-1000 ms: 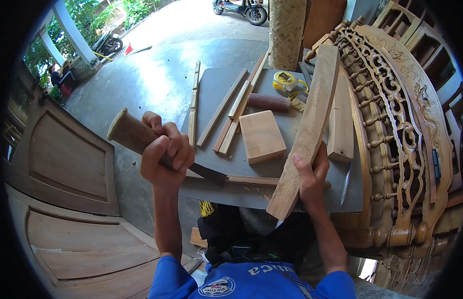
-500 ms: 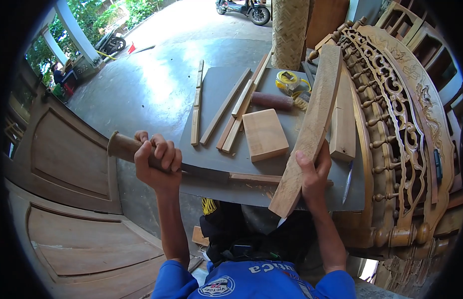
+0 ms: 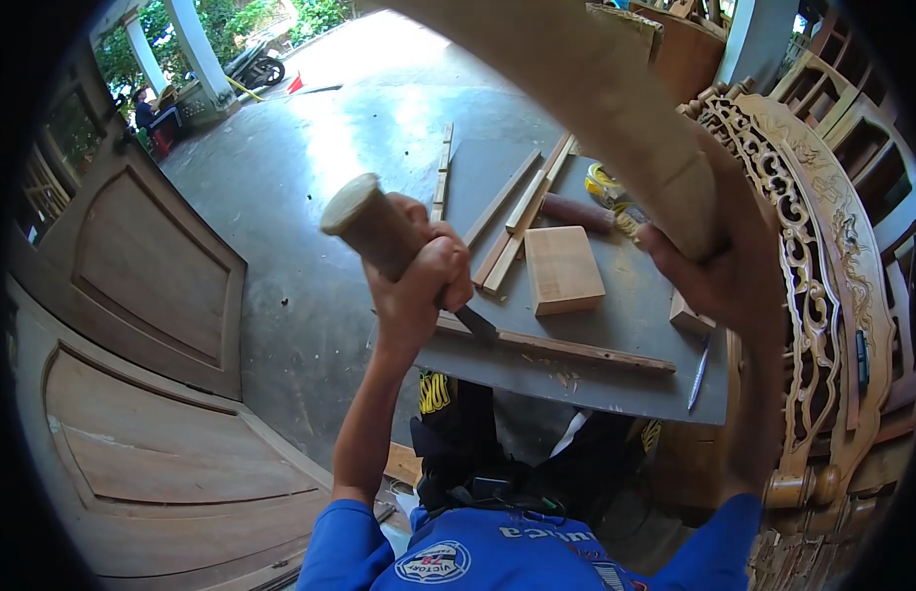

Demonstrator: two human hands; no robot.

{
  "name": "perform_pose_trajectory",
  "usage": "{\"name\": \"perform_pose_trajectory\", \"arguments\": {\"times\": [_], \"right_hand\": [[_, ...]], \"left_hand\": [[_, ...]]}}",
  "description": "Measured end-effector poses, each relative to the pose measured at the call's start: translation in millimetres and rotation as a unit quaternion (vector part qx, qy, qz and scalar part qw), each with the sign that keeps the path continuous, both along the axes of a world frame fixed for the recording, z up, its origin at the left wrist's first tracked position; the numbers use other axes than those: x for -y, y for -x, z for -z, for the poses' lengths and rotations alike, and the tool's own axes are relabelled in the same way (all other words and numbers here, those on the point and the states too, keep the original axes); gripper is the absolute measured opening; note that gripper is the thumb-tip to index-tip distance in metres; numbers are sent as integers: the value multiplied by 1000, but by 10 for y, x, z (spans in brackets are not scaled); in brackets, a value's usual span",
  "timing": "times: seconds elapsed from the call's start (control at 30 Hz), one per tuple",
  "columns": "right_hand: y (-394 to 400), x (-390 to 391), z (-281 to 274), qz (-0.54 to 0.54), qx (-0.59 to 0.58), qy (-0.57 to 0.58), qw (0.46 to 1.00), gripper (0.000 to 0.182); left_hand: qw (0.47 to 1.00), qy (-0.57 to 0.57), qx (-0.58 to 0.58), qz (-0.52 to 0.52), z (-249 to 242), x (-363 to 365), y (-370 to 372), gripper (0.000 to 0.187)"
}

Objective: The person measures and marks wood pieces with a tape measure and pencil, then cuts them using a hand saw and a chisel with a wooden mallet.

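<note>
My left hand (image 3: 419,281) is wrapped round the thick wooden handle of a chisel (image 3: 371,229). Its dark blade slants down to a narrow wood strip (image 3: 586,351) lying along the near side of the grey tabletop (image 3: 635,392). Raised high on the right, my right hand (image 3: 739,251) grips the lower end of a long wood beam (image 3: 586,108), which runs out of the top of the view. A square wooden block (image 3: 564,271) rests just beyond the strip. Small wood shavings (image 3: 568,379) lie near the strip.
Several thin wood strips (image 3: 502,212), a reddish-brown cylinder (image 3: 576,212) and a yellow tape measure (image 3: 603,184) lie farther back. A pen (image 3: 698,372) is at the right. Carved wooden panels (image 3: 822,246) stand right, door panels (image 3: 153,266) left. A person (image 3: 145,108) sits far off.
My left hand has swung the chisel from the side to a slant with its blade at the strip. My right hand has lifted the beam upward and to the right. The view has shifted.
</note>
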State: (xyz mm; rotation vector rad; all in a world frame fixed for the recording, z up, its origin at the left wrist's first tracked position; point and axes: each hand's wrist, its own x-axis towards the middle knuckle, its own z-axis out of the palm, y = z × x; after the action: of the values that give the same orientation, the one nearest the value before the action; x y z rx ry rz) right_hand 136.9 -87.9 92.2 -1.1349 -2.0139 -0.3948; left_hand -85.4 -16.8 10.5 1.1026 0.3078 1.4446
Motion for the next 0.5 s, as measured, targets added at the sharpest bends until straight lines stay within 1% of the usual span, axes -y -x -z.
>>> {"name": "perform_pose_trajectory", "arguments": {"times": [0.07,0.1,0.13,0.2,0.23,0.27,0.33,0.37,0.43,0.47,0.5], "right_hand": [[3,-37,-272,14,162,-17,986,66],[4,-47,-403,23,243,-25,970,66],[38,-42,-554,29,245,-60,967,66],[138,-60,-799,47,246,-130,959,66],[195,-125,-820,71,146,-112,980,65],[322,-143,-889,40,82,-7,996,56],[464,-302,-1008,-52,168,19,984,47],[552,-352,-1059,-78,246,50,965,41],[751,-278,-1296,-15,400,196,895,30],[824,-257,-1412,12,428,246,869,26],[859,-238,-1441,-2,411,245,878,26]], "left_hand": [[1000,17,-11,9,-7,-11,-24,26],[999,25,-15,14,-10,-21,-33,26],[1000,14,-12,25,-29,-32,-32,27],[999,-11,-39,7,-16,-22,-3,26],[998,-21,-52,-1,6,-20,8,25],[999,-22,-42,1,32,-30,20,24],[999,-13,-27,11,51,-34,47,24],[1000,-9,-18,12,58,-39,60,23],[1000,-7,-3,17,96,-56,93,22],[1000,-3,6,23,123,-67,117,22],[999,-1,16,31,132,-82,132,21]]}}
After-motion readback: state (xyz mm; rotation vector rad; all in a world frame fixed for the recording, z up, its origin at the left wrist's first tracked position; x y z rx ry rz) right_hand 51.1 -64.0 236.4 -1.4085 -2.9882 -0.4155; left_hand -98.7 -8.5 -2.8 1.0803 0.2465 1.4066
